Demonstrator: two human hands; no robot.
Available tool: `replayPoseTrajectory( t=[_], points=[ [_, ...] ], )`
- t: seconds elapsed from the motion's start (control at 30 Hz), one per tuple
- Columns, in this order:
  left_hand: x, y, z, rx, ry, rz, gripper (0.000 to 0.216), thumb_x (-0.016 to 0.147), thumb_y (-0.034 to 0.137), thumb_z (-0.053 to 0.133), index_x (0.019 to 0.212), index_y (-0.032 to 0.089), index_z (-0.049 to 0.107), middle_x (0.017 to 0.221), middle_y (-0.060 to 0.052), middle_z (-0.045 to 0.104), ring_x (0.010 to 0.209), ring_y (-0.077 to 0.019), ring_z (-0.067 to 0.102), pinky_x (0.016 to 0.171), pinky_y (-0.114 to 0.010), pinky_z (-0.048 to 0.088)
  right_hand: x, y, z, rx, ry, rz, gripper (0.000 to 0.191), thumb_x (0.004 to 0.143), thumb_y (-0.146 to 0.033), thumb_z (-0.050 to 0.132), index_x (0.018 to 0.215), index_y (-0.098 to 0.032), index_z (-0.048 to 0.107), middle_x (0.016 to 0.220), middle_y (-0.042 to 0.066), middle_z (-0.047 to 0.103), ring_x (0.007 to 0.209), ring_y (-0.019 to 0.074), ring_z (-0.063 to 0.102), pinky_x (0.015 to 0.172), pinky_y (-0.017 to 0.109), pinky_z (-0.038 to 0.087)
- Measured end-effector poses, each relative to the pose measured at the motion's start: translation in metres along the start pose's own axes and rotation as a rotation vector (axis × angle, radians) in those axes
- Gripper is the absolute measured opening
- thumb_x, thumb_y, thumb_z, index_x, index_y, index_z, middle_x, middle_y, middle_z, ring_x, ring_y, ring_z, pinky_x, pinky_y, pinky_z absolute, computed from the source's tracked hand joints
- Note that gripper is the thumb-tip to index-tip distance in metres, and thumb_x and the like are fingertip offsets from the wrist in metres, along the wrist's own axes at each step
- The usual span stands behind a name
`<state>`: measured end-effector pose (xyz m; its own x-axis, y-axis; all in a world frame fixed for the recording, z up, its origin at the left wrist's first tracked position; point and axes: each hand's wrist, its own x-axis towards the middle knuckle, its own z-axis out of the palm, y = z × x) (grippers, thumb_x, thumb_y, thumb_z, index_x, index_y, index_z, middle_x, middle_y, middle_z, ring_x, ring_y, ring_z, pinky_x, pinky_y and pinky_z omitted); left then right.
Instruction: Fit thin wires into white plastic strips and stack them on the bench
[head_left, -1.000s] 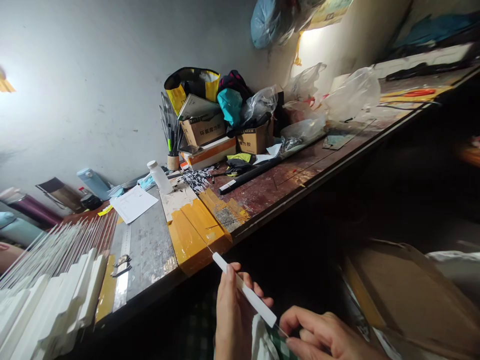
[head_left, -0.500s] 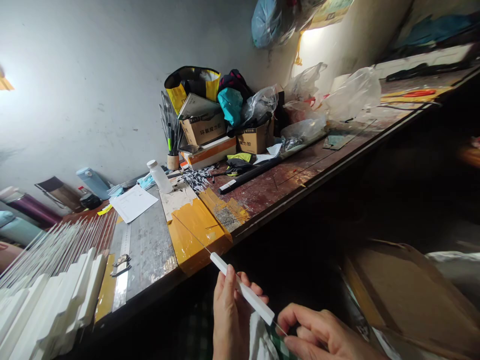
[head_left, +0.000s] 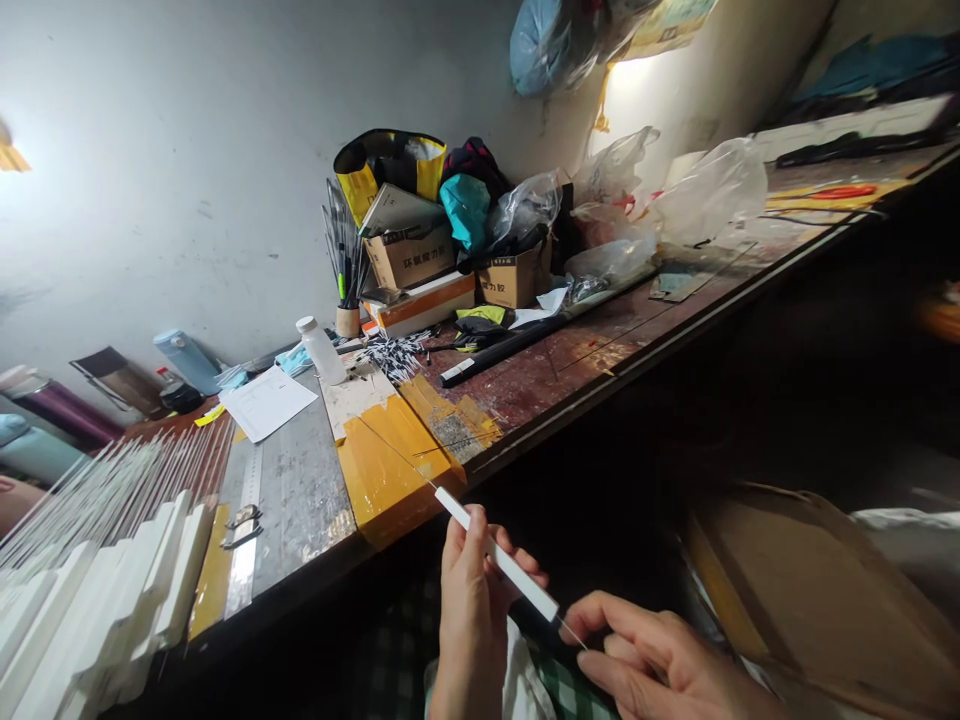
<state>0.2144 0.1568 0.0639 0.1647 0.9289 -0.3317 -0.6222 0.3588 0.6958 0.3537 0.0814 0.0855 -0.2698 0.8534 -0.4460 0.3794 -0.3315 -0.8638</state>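
A slim white foam bar (head_left: 523, 580) with a thin rod (head_left: 403, 456) sticking out at its far end is held in my left hand (head_left: 478, 590), thumb on top and fingers wrapped beneath. From the bar's near end comes a short thin wire (head_left: 573, 632). My right hand (head_left: 651, 652) pinches this wire between thumb and forefinger. To the left, several similar white bars (head_left: 97, 600) with long thin rods (head_left: 142, 490) lie side by side on the bench. The rod in my left hand points over the yellow-taped block (head_left: 397, 470) at the bench edge.
On the bench (head_left: 525, 380) stand a white bottle (head_left: 322, 352), cardboard boxes (head_left: 411, 258) and plastic bags (head_left: 712, 195). A steel ruler (head_left: 246, 540) and paper sheet (head_left: 268, 402) lie left of the taped block. A large cardboard box (head_left: 817, 590) sits low at right.
Both hands have shifted slightly right and up, carrying the white bar and its rod along. Their grips look the same.
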Motion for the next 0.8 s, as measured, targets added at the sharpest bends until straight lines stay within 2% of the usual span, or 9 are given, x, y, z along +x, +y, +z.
replayPoseTrajectory(
  t=[0.1, 0.27, 0.4, 0.57, 0.8],
  points=[
    [0.000, -0.001, -0.002, -0.022, -0.001, 0.003, 0.028, 0.081, 0.043, 0.063, 0.090, 0.021, 0.049, 0.063, 0.005, 0.052, 0.052, -0.0134, 0.057, 0.050, -0.030, 0.053, 0.003, 0.001, 0.000, 0.007, -0.002, 0.005, 0.043, 0.087, -0.057, 0.044, 0.098, -0.017, 0.056, 0.046, -0.008, 0.048, 0.033, 0.0039, 0.036, 0.036, 0.013, 0.028],
    [0.000, 0.000, -0.008, -0.089, 0.069, 0.038, 0.032, 0.080, 0.043, 0.064, 0.095, 0.017, 0.056, 0.072, 0.000, 0.057, 0.060, -0.0166, 0.061, 0.056, -0.037, 0.057, 0.007, 0.003, 0.001, 0.065, -0.005, -0.037, 0.046, 0.091, -0.057, 0.039, 0.099, -0.016, 0.057, 0.046, -0.008, 0.048, 0.034, 0.0043, 0.038, 0.037, 0.014, 0.031],
    [0.001, 0.005, -0.008, -0.062, 0.105, 0.050, 0.026, 0.080, 0.036, 0.066, 0.092, 0.016, 0.055, 0.076, -0.001, 0.060, 0.062, -0.0169, 0.064, 0.055, -0.035, 0.057, 0.013, 0.007, 0.003, 0.138, -0.010, -0.058, 0.048, 0.090, -0.059, 0.039, 0.100, -0.016, 0.057, 0.047, -0.007, 0.050, 0.032, 0.0039, 0.037, 0.035, 0.013, 0.029],
    [0.002, 0.012, -0.005, -0.011, 0.109, 0.051, 0.022, 0.083, 0.035, 0.064, 0.084, 0.016, 0.052, 0.073, 0.000, 0.059, 0.057, -0.0144, 0.062, 0.053, -0.032, 0.056, 0.018, 0.008, 0.005, 0.113, 0.029, -0.067, 0.044, 0.088, -0.058, 0.045, 0.095, -0.016, 0.056, 0.046, -0.008, 0.050, 0.031, 0.0028, 0.036, 0.033, 0.011, 0.027],
    [0.001, 0.012, -0.008, -0.088, 0.087, 0.074, 0.026, 0.088, 0.037, 0.055, 0.101, 0.014, 0.056, 0.077, -0.002, 0.059, 0.064, -0.0164, 0.061, 0.060, -0.039, 0.057, 0.023, 0.010, 0.008, 0.191, -0.014, -0.065, 0.052, 0.088, -0.063, 0.039, 0.095, -0.015, 0.057, 0.045, -0.007, 0.052, 0.030, 0.0035, 0.038, 0.032, 0.011, 0.029]
  ],
)
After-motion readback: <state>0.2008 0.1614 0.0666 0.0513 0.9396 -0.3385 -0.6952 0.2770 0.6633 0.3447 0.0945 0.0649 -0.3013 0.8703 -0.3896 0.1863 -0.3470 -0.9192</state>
